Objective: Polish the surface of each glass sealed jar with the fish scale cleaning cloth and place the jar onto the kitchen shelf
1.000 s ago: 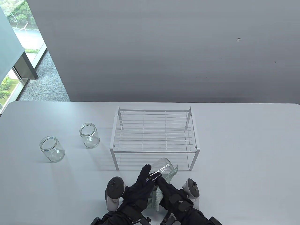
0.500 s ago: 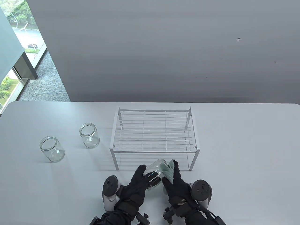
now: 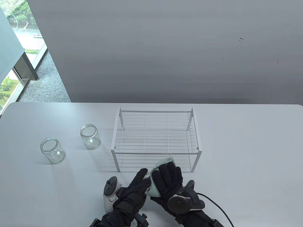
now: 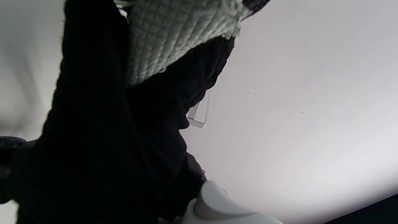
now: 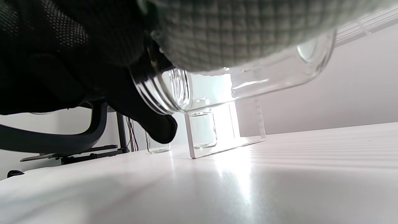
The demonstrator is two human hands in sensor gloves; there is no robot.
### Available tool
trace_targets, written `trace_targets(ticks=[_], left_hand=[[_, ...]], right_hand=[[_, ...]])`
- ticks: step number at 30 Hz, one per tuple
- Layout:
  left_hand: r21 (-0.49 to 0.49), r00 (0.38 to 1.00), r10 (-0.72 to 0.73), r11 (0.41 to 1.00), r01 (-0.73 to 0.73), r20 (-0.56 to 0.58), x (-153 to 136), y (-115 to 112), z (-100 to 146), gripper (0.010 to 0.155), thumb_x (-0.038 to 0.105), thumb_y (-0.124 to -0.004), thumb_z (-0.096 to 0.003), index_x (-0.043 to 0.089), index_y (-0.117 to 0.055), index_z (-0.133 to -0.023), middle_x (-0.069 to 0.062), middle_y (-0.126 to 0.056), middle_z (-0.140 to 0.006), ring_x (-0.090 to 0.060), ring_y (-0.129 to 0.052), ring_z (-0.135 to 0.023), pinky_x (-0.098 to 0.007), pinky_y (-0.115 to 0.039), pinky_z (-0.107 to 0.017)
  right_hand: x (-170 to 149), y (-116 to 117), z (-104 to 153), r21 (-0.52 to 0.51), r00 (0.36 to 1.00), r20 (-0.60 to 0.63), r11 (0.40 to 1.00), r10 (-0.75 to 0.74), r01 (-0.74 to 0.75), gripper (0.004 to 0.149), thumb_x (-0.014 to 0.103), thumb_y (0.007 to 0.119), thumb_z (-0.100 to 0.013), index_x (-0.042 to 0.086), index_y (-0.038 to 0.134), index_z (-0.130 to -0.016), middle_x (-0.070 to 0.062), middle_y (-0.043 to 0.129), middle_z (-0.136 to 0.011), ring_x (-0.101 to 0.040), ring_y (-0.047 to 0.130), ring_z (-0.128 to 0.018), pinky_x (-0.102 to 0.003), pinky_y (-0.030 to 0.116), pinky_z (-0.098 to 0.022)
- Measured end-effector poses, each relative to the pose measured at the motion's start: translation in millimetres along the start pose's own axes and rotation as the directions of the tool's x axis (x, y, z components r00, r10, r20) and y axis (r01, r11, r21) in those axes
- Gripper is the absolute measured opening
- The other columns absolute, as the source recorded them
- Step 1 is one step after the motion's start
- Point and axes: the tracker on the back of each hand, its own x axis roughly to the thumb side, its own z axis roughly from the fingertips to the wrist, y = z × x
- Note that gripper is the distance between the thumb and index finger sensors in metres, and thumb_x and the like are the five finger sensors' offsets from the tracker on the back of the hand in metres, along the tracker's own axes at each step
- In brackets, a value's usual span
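Note:
A clear glass jar (image 5: 248,81) is held tilted on its side just above the table, in front of the white wire shelf (image 3: 155,132). My left hand (image 3: 141,176) grips its mouth end. My right hand (image 3: 167,175) lies over the top of the jar with the pale green fish scale cloth (image 3: 165,161) wrapped under its palm and fingers. In the table view the jar is almost fully hidden by hand and cloth. The right wrist view shows the cloth (image 5: 236,31) pressed on the glass. Two more open jars (image 3: 52,150) (image 3: 90,136) stand upright at the left.
The shelf top is bare wire, and its front legs (image 3: 116,162) stand just beyond my hands. A cable (image 3: 220,208) trails from the right tracker toward the table's near edge. A chair base (image 5: 62,146) shows beyond the table in the right wrist view.
My right hand has swung from the jar's right side over its top, pulling the cloth across the glass. The left hand has kept its grip and barely moved.

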Motion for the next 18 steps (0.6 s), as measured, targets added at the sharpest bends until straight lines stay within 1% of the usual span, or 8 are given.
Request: trace_targets(ticks=[3, 5, 8, 9, 12, 15, 17, 18], left_hand=[[-0.052, 0.990, -0.136, 0.990, 0.134, -0.038, 2.0, -0.4, -0.8, 0.071, 0.025, -0.071, -0.0532, 0.009, -0.029, -0.107, -0.014, -0.075, -0.098, -0.027, -0.091, -0.085, -0.066, -0.023, -0.062], [-0.007, 0.977, -0.212, 0.977, 0.212, -0.019, 4.8, 0.3, -0.1, 0.070, 0.025, -0.073, -0.0522, 0.008, -0.033, -0.107, -0.013, -0.080, -0.093, -0.025, -0.096, -0.078, -0.066, -0.027, -0.062], [0.039, 0.972, -0.235, 0.971, 0.235, -0.014, 7.2, 3.0, 1.0, 0.069, 0.026, -0.074, -0.0516, 0.008, -0.037, -0.107, -0.014, -0.084, -0.089, -0.025, -0.100, -0.072, -0.065, -0.029, -0.063], [0.053, 0.973, -0.228, 0.972, 0.229, -0.018, 7.3, 4.9, 1.1, 0.069, 0.026, -0.074, -0.0516, 0.007, -0.038, -0.107, -0.014, -0.085, -0.088, -0.025, -0.100, -0.071, -0.065, -0.029, -0.063], [0.054, 0.977, -0.214, 0.975, 0.215, -0.017, 6.7, 9.3, 0.5, 0.069, 0.026, -0.074, -0.0516, 0.007, -0.038, -0.106, -0.015, -0.086, -0.086, -0.024, -0.101, -0.068, -0.064, -0.029, -0.064], [0.001, 0.971, -0.239, 0.971, 0.239, 0.001, 7.9, 5.9, -1.1, 0.070, 0.027, -0.074, -0.0515, 0.006, -0.036, -0.106, -0.015, -0.087, -0.085, -0.024, -0.102, -0.067, -0.063, -0.028, -0.066], [-0.053, 0.962, -0.273, 0.960, 0.274, 0.034, 8.5, -0.6, -1.1, 0.068, 0.030, -0.069, -0.0536, 0.006, -0.034, -0.107, -0.014, -0.087, -0.086, -0.024, -0.101, -0.067, -0.061, -0.025, -0.067], [-0.053, 0.958, -0.285, 0.957, 0.287, 0.040, 9.0, -2.0, -0.7, 0.068, 0.033, -0.067, -0.0542, 0.007, -0.033, -0.107, -0.014, -0.087, -0.086, -0.025, -0.101, -0.067, -0.059, -0.024, -0.067]], right_hand=[[1.8, -0.1, -0.3, 0.023, 0.999, 0.034, 0.999, 0.021, -0.022, 0.082, 0.043, 0.074, -0.053, -0.003, 0.030, -0.104, -0.036, 0.022, -0.101, -0.065, 0.011, -0.087, -0.076, 0.011, -0.051], [3.2, -0.9, -0.4, 0.026, 0.999, 0.039, 0.999, 0.035, -0.036, 0.082, 0.045, 0.074, -0.052, -0.005, 0.034, -0.104, -0.037, 0.029, -0.101, -0.066, 0.020, -0.088, -0.077, 0.014, -0.052], [-0.7, -2.8, -1.4, 0.049, 0.998, 0.051, 0.998, -0.044, 0.042, 0.086, 0.049, 0.074, -0.052, -0.006, 0.035, -0.105, -0.038, 0.030, -0.102, -0.066, 0.023, -0.089, -0.078, 0.018, -0.053], [-3.3, -4.1, -1.9, 0.054, 0.993, 0.061, 0.994, -0.099, 0.096, 0.086, 0.049, 0.074, -0.052, -0.006, 0.036, -0.105, -0.038, 0.031, -0.102, -0.066, 0.024, -0.089, -0.078, 0.019, -0.054], [-10.0, -7.8, -0.7, 0.054, 0.975, 0.086, 0.979, -0.203, 0.199, 0.083, 0.047, 0.075, -0.052, -0.006, 0.041, -0.106, -0.038, 0.037, -0.102, -0.066, 0.030, -0.090, -0.078, 0.024, -0.055], [-11.4, -9.3, 0.8, 0.043, 0.984, 0.086, 0.987, -0.159, 0.156, 0.079, 0.044, 0.076, -0.052, -0.004, 0.044, -0.105, -0.037, 0.044, -0.101, -0.066, 0.041, -0.089, -0.077, 0.033, -0.056], [-11.1, -9.6, 1.2, 0.014, 0.994, 0.071, 0.996, -0.085, 0.084, 0.078, 0.045, 0.076, -0.051, -0.004, 0.045, -0.104, -0.037, 0.051, -0.098, -0.065, 0.053, -0.085, -0.075, 0.042, -0.056], [-11.3, -9.9, 1.4, 0.004, 0.995, 0.067, 0.997, -0.075, 0.074, 0.079, 0.048, 0.075, -0.051, -0.003, 0.047, -0.104, -0.036, 0.056, -0.096, -0.064, 0.060, -0.083, -0.074, 0.047, -0.055]])
